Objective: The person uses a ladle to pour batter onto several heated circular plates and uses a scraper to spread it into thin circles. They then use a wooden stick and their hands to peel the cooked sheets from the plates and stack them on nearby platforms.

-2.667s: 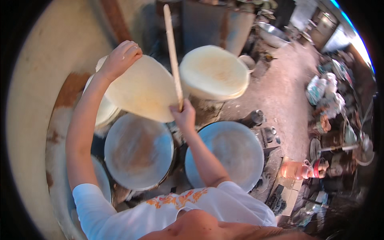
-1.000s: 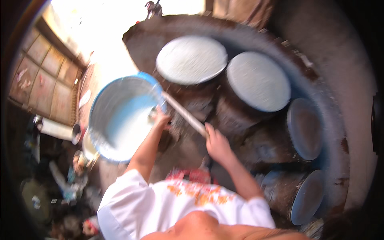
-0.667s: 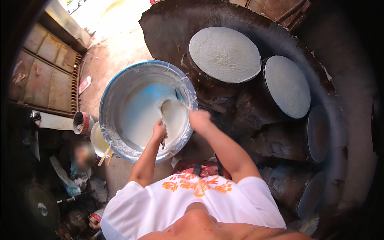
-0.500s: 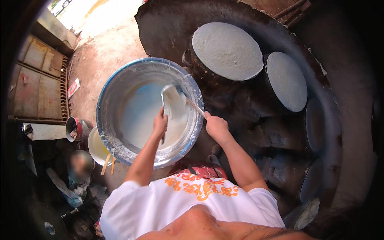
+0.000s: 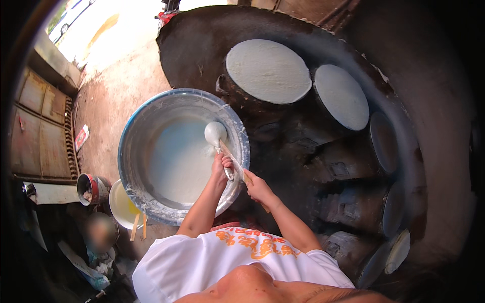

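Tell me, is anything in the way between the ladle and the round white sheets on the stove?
Nothing visible blocks it. The ladle, held by the left hand and right hand, sits in the basin of white batter. Between it and the nearest round sheet there is only the basin's rim and bare dark stove.

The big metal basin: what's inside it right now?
The basin holds pale white liquid and a ladle gripped by the left hand. The liquid is opaque, so the bottom is hidden.
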